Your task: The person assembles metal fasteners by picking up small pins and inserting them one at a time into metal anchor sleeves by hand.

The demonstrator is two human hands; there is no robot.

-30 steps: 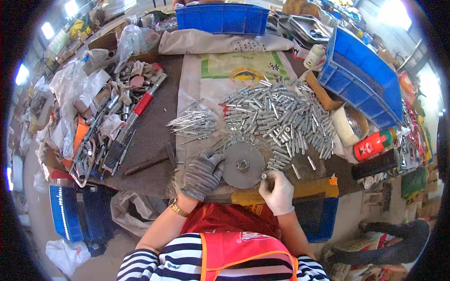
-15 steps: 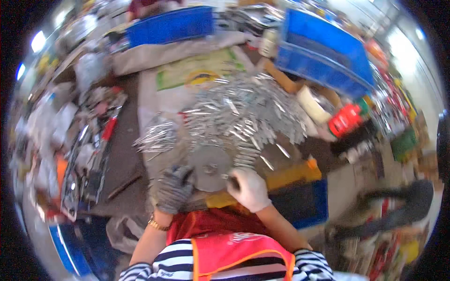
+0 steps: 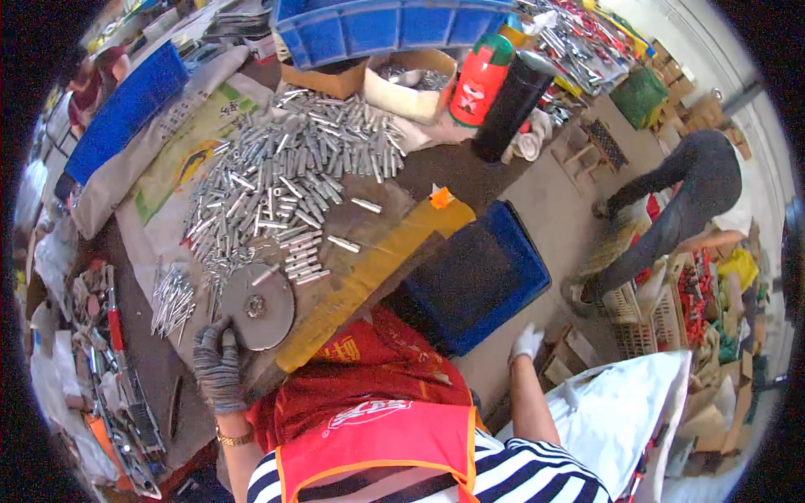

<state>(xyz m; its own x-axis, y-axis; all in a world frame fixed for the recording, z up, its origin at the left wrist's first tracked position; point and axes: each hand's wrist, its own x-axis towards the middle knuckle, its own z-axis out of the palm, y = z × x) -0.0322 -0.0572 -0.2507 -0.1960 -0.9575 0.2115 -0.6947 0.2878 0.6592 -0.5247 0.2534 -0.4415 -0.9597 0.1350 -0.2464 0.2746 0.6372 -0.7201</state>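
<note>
My left hand, in a grey striped glove, rests at the near left rim of a round grey disc. Its fingers are slightly bent and apart, with nothing visible in them. Out to the right, past the table edge, is my right hand in a white glove, seemingly empty, its fingers stretched out. Below it spreads a white sack, with a small blurred grey spot over it. Beyond the disc lies a large heap of short metal tubes. A few form a stacked row, and thin metal pins lie left of the disc.
A yellow strip edges the table, with a blue crate beside it. At the back are a blue bin, a red bottle and a black cylinder. Another person bends over crates at right.
My right hand has moved from beside the disc out to the right over the white sack. The view has turned right. My left hand stays by the disc.
</note>
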